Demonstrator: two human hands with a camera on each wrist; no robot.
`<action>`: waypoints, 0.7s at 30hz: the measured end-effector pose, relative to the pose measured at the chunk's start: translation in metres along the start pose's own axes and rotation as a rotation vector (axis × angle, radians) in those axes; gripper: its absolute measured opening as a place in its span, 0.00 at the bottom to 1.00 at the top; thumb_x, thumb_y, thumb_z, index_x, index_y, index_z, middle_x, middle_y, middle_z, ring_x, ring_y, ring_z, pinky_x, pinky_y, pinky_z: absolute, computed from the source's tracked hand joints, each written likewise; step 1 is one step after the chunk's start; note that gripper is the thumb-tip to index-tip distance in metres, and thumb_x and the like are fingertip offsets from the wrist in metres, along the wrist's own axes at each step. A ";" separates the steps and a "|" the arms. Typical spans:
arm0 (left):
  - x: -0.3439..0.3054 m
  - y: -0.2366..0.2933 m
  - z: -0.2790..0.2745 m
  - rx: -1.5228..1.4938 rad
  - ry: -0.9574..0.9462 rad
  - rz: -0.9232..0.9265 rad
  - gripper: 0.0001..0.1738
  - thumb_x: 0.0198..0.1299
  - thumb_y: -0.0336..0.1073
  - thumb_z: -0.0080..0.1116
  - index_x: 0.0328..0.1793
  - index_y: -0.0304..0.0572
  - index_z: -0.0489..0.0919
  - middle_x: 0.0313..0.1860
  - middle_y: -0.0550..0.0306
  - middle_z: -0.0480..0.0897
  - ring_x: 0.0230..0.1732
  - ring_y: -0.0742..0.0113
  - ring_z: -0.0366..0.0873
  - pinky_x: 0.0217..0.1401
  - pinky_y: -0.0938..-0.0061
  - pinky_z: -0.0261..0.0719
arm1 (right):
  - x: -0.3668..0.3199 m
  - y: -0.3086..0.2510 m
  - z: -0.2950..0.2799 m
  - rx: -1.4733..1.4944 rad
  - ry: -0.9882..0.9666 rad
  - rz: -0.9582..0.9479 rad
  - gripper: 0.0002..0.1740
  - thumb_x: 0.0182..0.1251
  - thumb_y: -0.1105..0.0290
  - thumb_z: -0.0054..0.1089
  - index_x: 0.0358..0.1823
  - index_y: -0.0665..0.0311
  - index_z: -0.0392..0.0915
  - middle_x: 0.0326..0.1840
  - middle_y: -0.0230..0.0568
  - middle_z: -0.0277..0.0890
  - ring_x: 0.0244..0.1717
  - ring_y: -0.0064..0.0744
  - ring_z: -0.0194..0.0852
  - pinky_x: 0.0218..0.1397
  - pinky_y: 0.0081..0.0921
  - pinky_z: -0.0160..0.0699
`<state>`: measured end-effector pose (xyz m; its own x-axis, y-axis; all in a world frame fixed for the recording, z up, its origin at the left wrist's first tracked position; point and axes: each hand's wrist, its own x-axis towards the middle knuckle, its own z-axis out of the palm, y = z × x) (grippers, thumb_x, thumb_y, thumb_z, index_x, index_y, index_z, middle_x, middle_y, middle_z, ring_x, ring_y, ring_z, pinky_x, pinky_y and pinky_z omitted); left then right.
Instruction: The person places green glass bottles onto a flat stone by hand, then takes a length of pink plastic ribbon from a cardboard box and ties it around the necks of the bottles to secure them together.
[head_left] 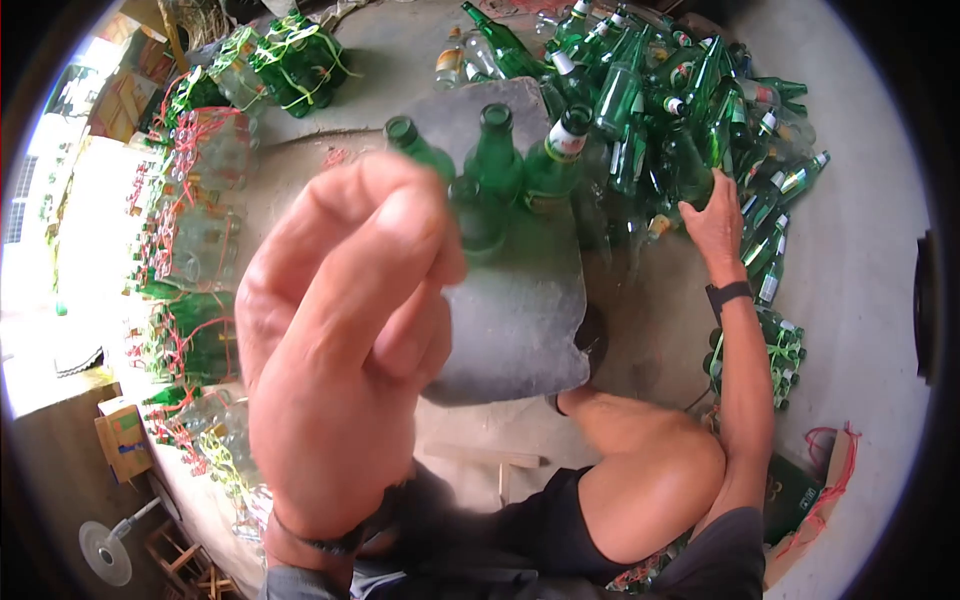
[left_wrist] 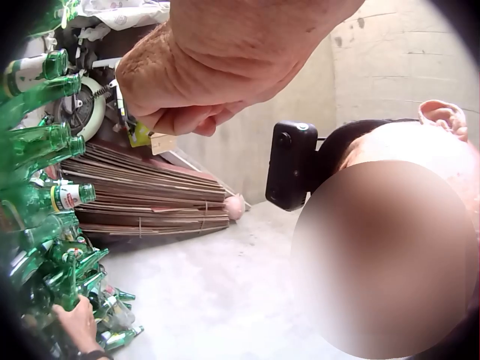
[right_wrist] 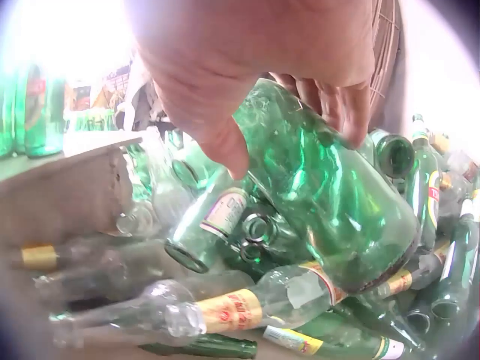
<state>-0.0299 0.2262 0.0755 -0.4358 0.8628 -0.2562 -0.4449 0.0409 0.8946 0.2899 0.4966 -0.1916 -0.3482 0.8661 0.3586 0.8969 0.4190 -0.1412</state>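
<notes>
My left hand (head_left: 345,320) is raised close to the head camera, its fingers curled in toward the palm, with nothing visible in them. The left wrist view shows the same fist near the person's head. Out at the right, my right hand (head_left: 715,225) grips a green glass bottle (right_wrist: 330,195), thumb on one side and fingers on the other. The bottle lies tilted over a heap of loose green and clear bottles (head_left: 620,95). Several green bottles (head_left: 495,150) stand upright on a grey slab (head_left: 500,340), partly hidden behind the left hand.
Bundles of bottles tied with red string (head_left: 205,245) line the left side. More tied green bottles (head_left: 300,65) stand at the back left. A stack of flattened cardboard (left_wrist: 150,195) leans by the wall. A fan (head_left: 105,550) stands at the lower left.
</notes>
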 end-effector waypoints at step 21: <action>-0.007 -0.013 -0.019 -0.114 -0.061 0.176 0.09 0.75 0.33 0.56 0.50 0.34 0.80 0.31 0.67 0.75 0.23 0.87 0.59 0.24 0.86 0.57 | -0.067 -0.184 -0.035 1.008 -0.139 -0.049 0.37 0.47 0.72 0.83 0.60 0.64 0.71 0.50 0.43 0.82 0.51 0.36 0.83 0.56 0.35 0.82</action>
<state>-0.0363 0.2102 0.0582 -0.4675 0.8809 -0.0742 -0.4534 -0.1668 0.8756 0.1576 0.3519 -0.1578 -0.4647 0.8388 0.2836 0.2563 0.4339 -0.8637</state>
